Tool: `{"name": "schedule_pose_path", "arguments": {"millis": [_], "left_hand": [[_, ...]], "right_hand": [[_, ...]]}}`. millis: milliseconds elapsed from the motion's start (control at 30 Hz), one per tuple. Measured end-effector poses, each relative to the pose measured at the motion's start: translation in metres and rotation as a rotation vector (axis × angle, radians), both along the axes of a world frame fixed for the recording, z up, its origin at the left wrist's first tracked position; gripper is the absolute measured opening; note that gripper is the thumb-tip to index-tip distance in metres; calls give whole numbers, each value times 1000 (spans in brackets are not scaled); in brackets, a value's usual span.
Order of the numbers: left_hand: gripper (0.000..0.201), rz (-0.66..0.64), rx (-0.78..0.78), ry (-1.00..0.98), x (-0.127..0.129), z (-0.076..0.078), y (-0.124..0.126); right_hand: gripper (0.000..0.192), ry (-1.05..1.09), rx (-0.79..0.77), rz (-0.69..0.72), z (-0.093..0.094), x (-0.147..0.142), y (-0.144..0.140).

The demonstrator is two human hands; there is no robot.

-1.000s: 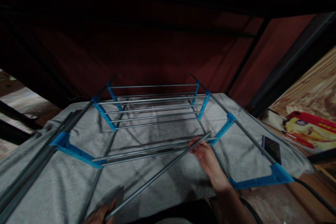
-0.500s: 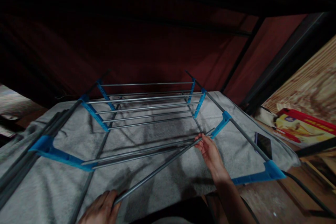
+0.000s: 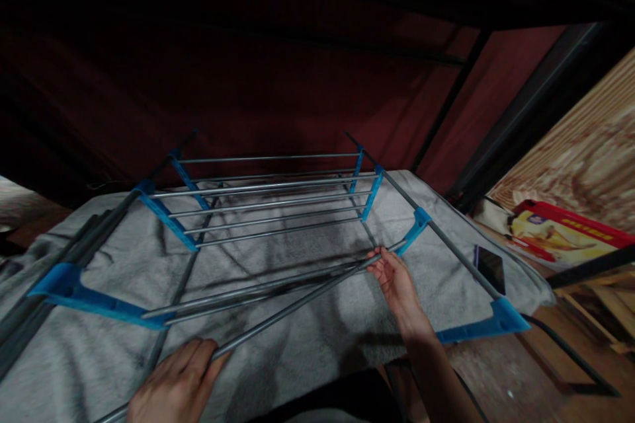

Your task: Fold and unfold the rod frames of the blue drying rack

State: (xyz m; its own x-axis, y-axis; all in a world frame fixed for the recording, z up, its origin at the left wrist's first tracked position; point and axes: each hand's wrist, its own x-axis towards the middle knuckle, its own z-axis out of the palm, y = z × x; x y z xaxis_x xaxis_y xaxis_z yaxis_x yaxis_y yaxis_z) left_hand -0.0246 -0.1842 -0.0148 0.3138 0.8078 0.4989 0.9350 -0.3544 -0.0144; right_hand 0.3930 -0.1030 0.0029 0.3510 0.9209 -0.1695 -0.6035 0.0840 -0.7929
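A long grey metal tube (image 3: 285, 312) slants across the near part of a rack frame with blue plastic brackets. My left hand (image 3: 173, 377) is closed around its lower part, and the tube's end pokes out below the hand. Near the upper end, my right hand (image 3: 394, 277) pinches the tube close to a blue bracket (image 3: 415, 231) on the right side rail. Whether the tip sits in that bracket, I cannot tell. Two fitted tubes (image 3: 238, 292) run just behind from the left blue bracket (image 3: 99, 304). Farther back, several crossbars (image 3: 278, 201) span other bracket pairs.
The rack lies on a grey blanket (image 3: 307, 337). Loose dark tubes (image 3: 92, 238) rest along the left. At the right are a phone (image 3: 490, 269) and a red and yellow package (image 3: 560, 231). Another blue bracket (image 3: 508, 317) sits at the near right. A dark red curtain (image 3: 278, 99) hangs behind.
My left hand has slid up along the tube, so its lower end now shows below the hand. The upper end has shifted slightly toward the right bracket. The view has turned slightly.
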Motion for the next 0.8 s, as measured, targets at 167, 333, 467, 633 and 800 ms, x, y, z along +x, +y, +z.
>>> {"name": "schedule_pose_path", "arguments": {"millis": [167, 333, 467, 633, 800], "left_hand": [[29, -156, 110, 84, 8, 29, 17], [27, -232, 197, 91, 24, 51, 37], [26, -249, 194, 97, 31, 54, 46], [28, -253, 180, 95, 32, 48, 49], [28, -263, 180, 97, 33, 53, 52]], "right_hand": [[19, 20, 8, -3, 1, 0, 2], [20, 25, 9, 10, 3, 0, 3], [20, 19, 14, 12, 5, -1, 3], [23, 16, -5, -11, 5, -1, 5], [31, -73, -50, 6, -3, -2, 3]]}}
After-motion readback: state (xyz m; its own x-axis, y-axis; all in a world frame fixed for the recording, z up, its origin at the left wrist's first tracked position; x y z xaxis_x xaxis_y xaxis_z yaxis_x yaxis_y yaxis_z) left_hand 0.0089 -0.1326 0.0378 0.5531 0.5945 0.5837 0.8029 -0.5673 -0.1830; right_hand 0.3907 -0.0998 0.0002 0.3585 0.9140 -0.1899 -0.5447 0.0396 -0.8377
